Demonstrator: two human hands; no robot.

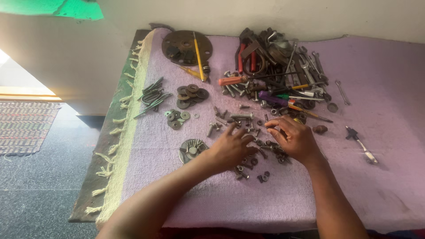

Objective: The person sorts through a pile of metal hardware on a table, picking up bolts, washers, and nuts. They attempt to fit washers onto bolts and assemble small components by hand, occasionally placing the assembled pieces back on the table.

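Steel bolts and nuts (254, 152) under both hands: left hand (231, 148) fingers spread flat, right hand (295, 138) fingers curled, possibly pinching a nut.

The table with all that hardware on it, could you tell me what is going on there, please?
A person has both hands in a scatter of bolts and nuts on a purple cloth. The left hand lies flat over them, and the right hand is curled with its fingertips among them. Washers lie in a group to the left, and a heap of tools, with spanners and screwdrivers, sits behind.
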